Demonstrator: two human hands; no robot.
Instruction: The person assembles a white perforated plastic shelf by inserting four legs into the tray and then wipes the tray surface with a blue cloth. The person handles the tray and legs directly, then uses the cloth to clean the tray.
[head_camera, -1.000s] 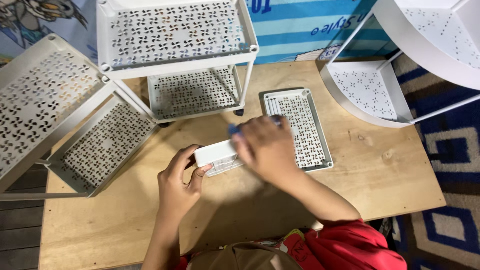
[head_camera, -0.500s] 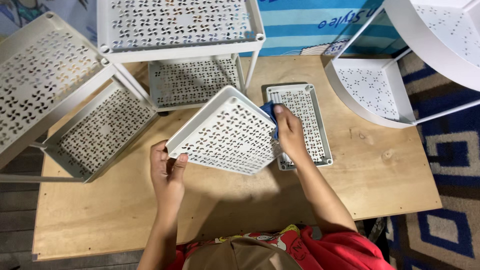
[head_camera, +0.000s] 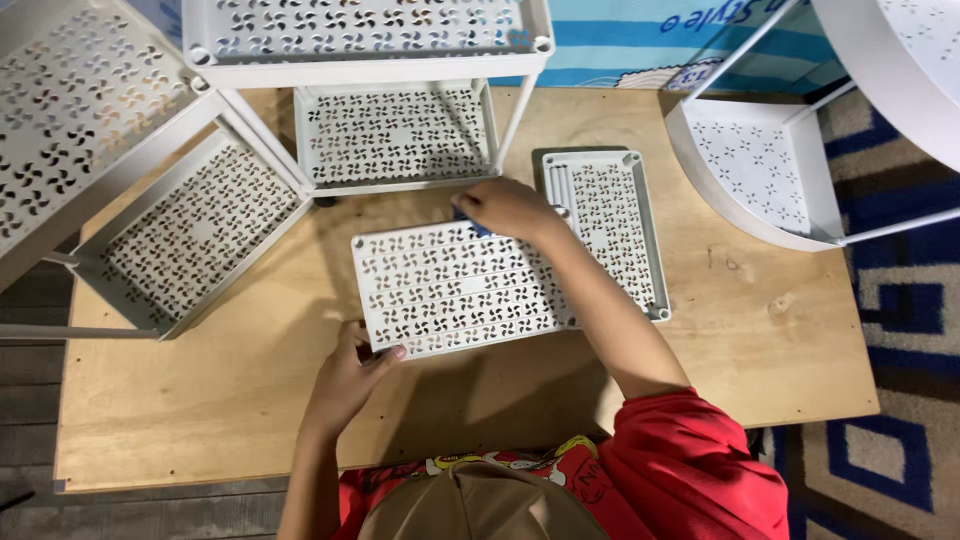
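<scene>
Here your wooden table (head_camera: 770, 350) carries everything, and it is ringed by assembled white shelf racks: a tilted one at the left (head_camera: 150, 190), an upright one at the top centre (head_camera: 380, 90), and a rounded corner rack at the right (head_camera: 760, 170), all pushed to the edges so that the middle stays free for working. In that middle lies the white perforated shelf panel (head_camera: 455, 290), flat on the table, slightly turned, its right end overlapping a second, smaller perforated panel (head_camera: 610, 225) which lies lengthwise just beside it. Your left hand (head_camera: 350, 375) pinches the near left corner of the flat panel, thumb on top and fingers under the edge, which steadies it. Your right hand (head_camera: 505, 208) rests on the far edge, fingers curled together over a small blue object (head_camera: 470, 222); what it is cannot be told, as the hand hides most of it. Behind the table runs a blue and white striped package or banner (head_camera: 620, 40) bearing pale lettering, partly hidden by the racks. A blue patterned rug (head_camera: 890, 440) lies at the right
</scene>
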